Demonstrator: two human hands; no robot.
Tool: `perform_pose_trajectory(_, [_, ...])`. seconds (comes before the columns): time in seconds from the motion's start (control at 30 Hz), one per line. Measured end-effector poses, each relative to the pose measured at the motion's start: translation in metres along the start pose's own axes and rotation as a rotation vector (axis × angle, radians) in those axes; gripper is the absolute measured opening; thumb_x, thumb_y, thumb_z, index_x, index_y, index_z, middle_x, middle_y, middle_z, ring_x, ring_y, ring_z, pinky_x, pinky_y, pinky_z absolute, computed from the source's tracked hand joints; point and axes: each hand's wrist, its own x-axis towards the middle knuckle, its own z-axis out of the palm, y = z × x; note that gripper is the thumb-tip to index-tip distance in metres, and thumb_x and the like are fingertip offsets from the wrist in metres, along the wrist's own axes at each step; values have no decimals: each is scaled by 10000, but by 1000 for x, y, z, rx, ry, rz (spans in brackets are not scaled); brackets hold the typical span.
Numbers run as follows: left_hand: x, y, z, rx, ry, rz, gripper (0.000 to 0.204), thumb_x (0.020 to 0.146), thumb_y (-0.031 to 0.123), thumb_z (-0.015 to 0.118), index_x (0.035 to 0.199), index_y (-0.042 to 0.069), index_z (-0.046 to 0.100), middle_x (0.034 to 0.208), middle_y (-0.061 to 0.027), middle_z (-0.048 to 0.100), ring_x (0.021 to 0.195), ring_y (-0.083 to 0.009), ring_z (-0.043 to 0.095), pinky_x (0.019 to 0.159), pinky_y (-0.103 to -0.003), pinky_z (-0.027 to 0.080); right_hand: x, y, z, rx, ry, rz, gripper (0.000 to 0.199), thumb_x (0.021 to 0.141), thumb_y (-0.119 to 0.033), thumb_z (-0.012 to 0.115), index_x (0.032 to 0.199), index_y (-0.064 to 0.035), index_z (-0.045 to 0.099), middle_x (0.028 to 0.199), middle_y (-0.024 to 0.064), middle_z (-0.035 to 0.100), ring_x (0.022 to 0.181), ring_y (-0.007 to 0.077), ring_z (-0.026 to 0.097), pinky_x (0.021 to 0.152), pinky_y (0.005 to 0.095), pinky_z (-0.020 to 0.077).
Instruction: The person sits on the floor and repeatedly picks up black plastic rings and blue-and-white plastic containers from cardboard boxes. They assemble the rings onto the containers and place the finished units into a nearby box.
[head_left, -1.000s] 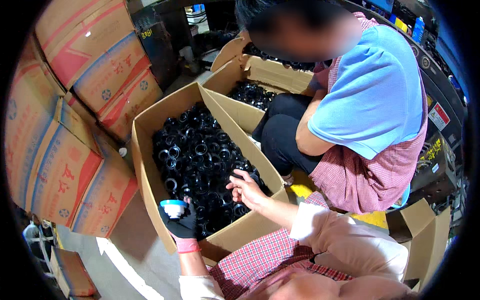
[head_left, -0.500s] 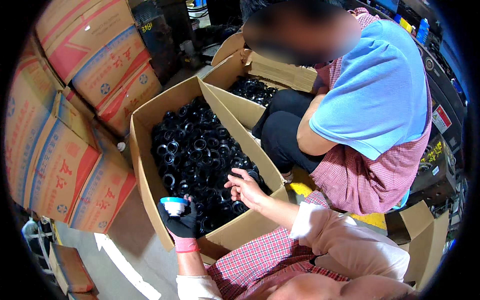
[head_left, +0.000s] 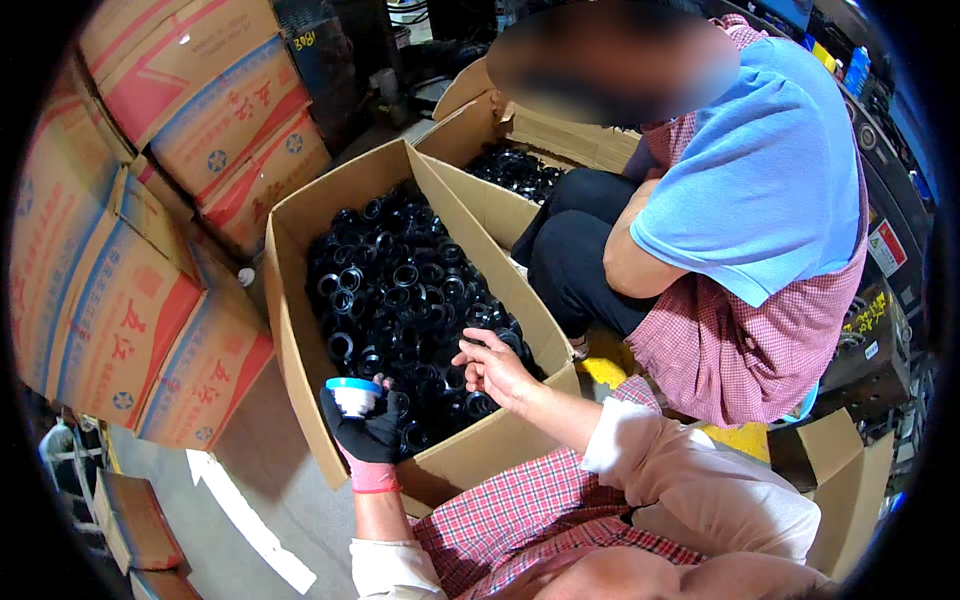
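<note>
My left hand (head_left: 372,436), in a black and pink glove, holds a round white plastic fitting with a blue rim (head_left: 354,396) over the near left corner of a cardboard box (head_left: 300,385). Glossy black plastic rings (head_left: 405,275) are heaped inside this box. Above the heap, toward the near right side, hovers my bare right hand (head_left: 497,372). Its fingers are apart and slightly bent, and I see nothing held in them. Some rings lie close beside its fingertips.
A person in a blue shirt (head_left: 755,180) crouches at the right. Behind stands another open box (head_left: 560,135) with black parts. Printed cartons (head_left: 110,320) are stacked at the left. An open carton (head_left: 850,490) sits at the lower right, below dark machinery (head_left: 870,330).
My left hand still holds the white and blue fitting, tilted slightly differently. The fingers of my right hand have bent a little more. The whole view has shifted slightly.
</note>
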Motion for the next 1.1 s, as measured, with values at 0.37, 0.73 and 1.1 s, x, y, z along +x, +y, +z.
perform_pose_trajectory(0.37, [-4, -31, -8, 461, -85, -58, 402, 907, 420, 625, 1147, 113, 524, 969, -96, 602, 910, -278, 597, 782, -421, 529, -8, 7, 14, -730, -317, -633, 395, 900, -187, 690, 1266, -81, 585, 1060, 16, 516, 737, 33, 491, 680, 207, 437])
perform_pose_trajectory(0.73, [-15, -35, 5, 977, -219, 102, 406, 918, 371, 614, 1162, 63, 509, 979, -55, 551, 865, -156, 562, 708, -282, 498, -23, 0, 20, -913, -382, -672, 238, 906, -156, 661, 1091, -8, 666, 933, 46, 575, 718, 124, 533, 639, 267, 451])
perform_pose_trajectory(1.1, [-13, -41, -2, 976, -238, 136, 629, 872, 213, 712, 1386, 59, 385, 1013, -61, 545, 831, -126, 549, 712, -266, 498, -19, 9, 18, -934, -357, -748, 239, 902, -194, 644, 1098, -58, 651, 859, 65, 545, 645, 155, 511, 604, 295, 444])
